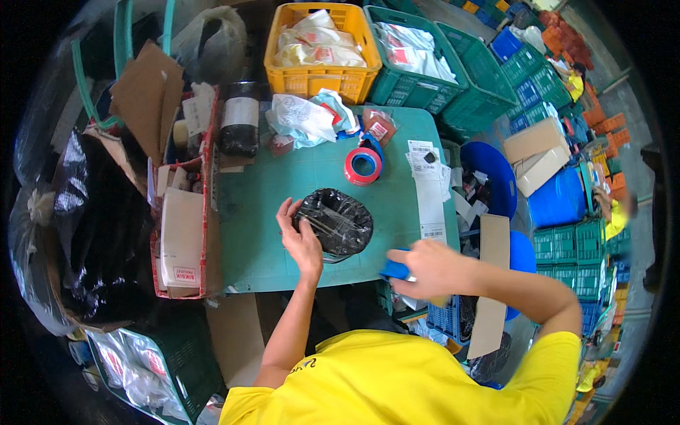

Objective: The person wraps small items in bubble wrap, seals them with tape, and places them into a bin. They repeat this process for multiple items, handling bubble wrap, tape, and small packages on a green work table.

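Note:
A rounded package wrapped in shiny black plastic point(349, 230) is on the green table, with clear, glossy strips across its top. My left hand point(301, 239) grips its left side, thumb on the top face and fingers curved at the far left edge. Off the table's front right, my right hand point(438, 269) is closed around a blue hand tool point(394, 269). Only part of that tool shows past the fingers, so its exact kind is hidden. Beyond the package lies a red roll of tape point(350, 168) in a blue dispenser.
The green table point(262, 205) carries plastic bags point(304, 119) at its back and a strip of white labels point(428, 195) on its right. A red-edged box of cartons point(181, 234) stands left. Behind are yellow point(319, 76) and green crates point(418, 88); blue barrels point(496, 166) stand right.

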Available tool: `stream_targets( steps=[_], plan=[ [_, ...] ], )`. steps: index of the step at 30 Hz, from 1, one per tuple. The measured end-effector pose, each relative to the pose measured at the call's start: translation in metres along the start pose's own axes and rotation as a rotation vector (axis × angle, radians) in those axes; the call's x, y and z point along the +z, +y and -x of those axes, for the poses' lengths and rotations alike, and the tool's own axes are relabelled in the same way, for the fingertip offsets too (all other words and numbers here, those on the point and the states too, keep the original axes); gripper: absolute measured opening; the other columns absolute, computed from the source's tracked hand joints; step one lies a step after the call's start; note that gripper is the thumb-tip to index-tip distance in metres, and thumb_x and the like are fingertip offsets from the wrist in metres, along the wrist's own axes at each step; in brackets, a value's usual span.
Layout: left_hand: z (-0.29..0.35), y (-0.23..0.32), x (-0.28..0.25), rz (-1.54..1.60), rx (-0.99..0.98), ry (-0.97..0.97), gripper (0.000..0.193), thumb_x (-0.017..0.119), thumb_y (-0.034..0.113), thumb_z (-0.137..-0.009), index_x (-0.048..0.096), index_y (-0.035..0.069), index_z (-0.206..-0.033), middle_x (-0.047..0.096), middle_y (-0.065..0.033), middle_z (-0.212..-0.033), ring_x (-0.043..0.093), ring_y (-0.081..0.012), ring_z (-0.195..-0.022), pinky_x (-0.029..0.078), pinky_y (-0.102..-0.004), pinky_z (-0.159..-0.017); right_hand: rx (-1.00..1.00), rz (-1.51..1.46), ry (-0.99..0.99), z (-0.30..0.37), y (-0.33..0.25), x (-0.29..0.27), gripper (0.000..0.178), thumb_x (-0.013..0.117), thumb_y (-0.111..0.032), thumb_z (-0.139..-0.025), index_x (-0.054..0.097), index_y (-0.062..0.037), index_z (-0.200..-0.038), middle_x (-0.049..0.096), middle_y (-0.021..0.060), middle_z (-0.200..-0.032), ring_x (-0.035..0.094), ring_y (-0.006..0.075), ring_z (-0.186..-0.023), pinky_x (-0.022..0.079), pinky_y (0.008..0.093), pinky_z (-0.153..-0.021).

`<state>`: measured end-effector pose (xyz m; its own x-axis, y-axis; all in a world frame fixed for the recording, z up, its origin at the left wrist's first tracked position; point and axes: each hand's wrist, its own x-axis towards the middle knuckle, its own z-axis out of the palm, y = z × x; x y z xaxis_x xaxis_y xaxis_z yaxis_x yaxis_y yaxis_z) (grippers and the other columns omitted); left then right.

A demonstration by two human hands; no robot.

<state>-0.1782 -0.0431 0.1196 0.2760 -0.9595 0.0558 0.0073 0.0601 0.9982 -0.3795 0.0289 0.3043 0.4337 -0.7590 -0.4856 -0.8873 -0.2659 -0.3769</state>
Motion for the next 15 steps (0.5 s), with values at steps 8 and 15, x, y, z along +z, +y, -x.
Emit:
stream_targets(
  steps=[8, 15],
  plan=[
    [-0.016, 0.028, -0.021, 0.112, -0.196, -0.206, 0.032, 0.050, 0.015, -0.096, 0.061, -0.004, -0.120, 0.066, -0.0131, -0.112, 0.059, -0.0192, -0.105, 0.044, -0.0320, -0.095, 0.138, 0.007, -0.174, -0.035, 0.066, 0.107, 0.040, 0.066, -0.040, -0.079, 0.073, -0.0006, -0.084, 0.070, 0.0256, -0.084, 0.068, 0.0438, -0.072, 0.058, 0.0501, -0.072],
    [0.018, 0.021, -0.009, -0.397, -0.056, -0.084, 0.068, 0.085, 0.023, -0.077, 0.044, -0.006, -0.122, 0.051, -0.0241, -0.118, 0.054, -0.0372, -0.108, 0.046, -0.0456, -0.092, -0.127, -0.060, 0.536, -0.165, 0.037, -0.090, 0.044, 0.062, -0.042, -0.082, 0.073, 0.0002, -0.088, 0.067, 0.0273, -0.074, 0.071, 0.0376, -0.072, 0.057, 0.0450, -0.070]
  ],
)
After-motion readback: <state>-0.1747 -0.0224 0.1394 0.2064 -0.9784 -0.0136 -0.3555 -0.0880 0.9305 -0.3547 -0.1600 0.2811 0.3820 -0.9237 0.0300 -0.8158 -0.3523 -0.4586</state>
